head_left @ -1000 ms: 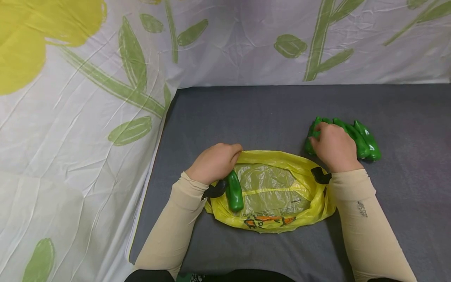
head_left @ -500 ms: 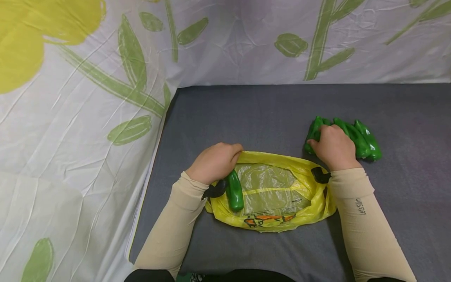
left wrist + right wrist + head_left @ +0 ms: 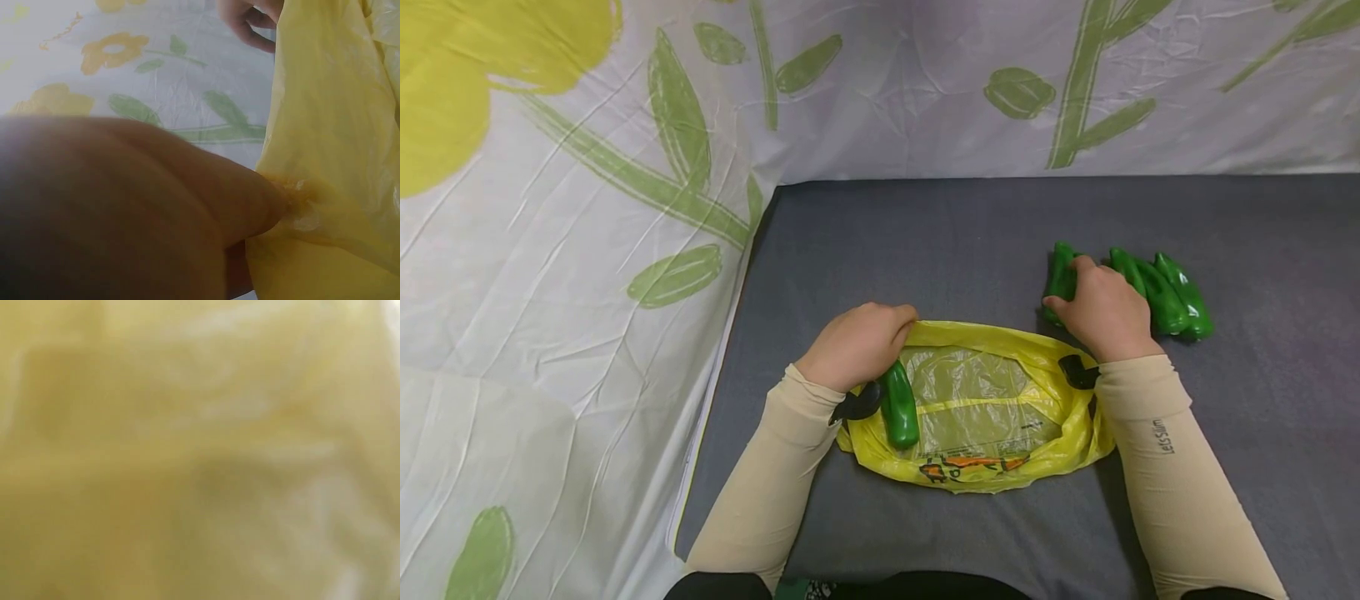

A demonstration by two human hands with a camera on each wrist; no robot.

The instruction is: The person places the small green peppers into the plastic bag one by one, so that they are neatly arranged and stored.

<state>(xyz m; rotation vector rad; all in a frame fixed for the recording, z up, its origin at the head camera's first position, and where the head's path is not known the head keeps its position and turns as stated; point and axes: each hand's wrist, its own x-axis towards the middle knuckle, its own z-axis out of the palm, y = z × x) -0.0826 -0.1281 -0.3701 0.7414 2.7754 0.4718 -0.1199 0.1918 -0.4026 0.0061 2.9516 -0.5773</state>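
Note:
My left hand (image 3: 857,343) pinches the upper left rim of a yellow plastic bag (image 3: 992,336), whose mouth lies wide open. A glossy green pepper (image 3: 899,412) lies at the bag's left side, its top end under that hand. Beyond the bag's right end, my right hand (image 3: 1107,312) grips the leftmost green pepper (image 3: 1061,271) of a row, thumb on its near left side; its middle is partly covered. In the left wrist view, the thumb (image 3: 206,187) presses on the bag's film (image 3: 331,112). Blurred yellow film (image 3: 187,425) fills the right wrist view.
Several more green peppers (image 3: 1183,296) lie side by side just right of my right hand. Everything rests on a grey cloth surface (image 3: 925,242). A white sheet with a leaf print (image 3: 880,100) hangs behind it and along the left side.
My right hand has shifted slightly left with the leftmost pepper, opening a gap between it and the other peppers. My left hand and the bag have stayed put.

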